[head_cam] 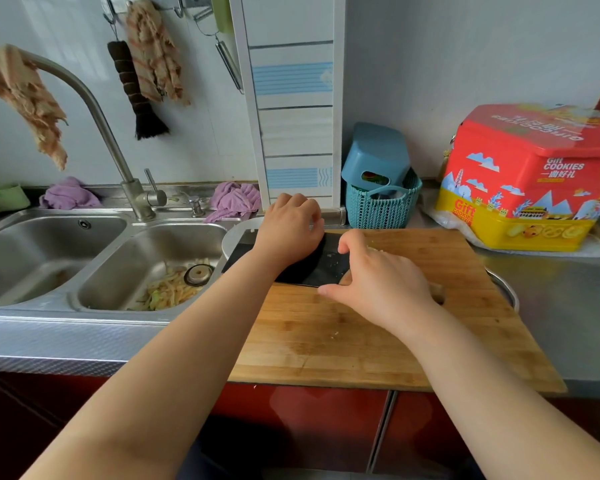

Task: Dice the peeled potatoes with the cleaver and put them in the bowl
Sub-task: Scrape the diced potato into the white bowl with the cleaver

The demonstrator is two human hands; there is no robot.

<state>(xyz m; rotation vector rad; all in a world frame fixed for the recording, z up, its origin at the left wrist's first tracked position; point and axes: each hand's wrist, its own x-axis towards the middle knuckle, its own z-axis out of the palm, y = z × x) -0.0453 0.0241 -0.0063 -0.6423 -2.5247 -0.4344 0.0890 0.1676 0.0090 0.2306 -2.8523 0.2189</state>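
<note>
Both hands work the cleaver [323, 268], laid flat over the bowl [232, 237] at the board's [378, 334] far left. The right hand [378, 282] seems to grip its handle, though that is hidden; the left hand [288, 230] curls over the blade, contents unseen. Wet dice are slippery and light, so sweep them off the heavy, stiff blade.

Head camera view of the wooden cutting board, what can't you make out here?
- Diced potato: mostly hidden behind the right hand on the wooden cutting board.
- Dark cleaver blade: its handle is covered by the left hand.
- White bowl: contents blocked by hand and blade.
- Steel pot rim: mostly under the board.
</note>
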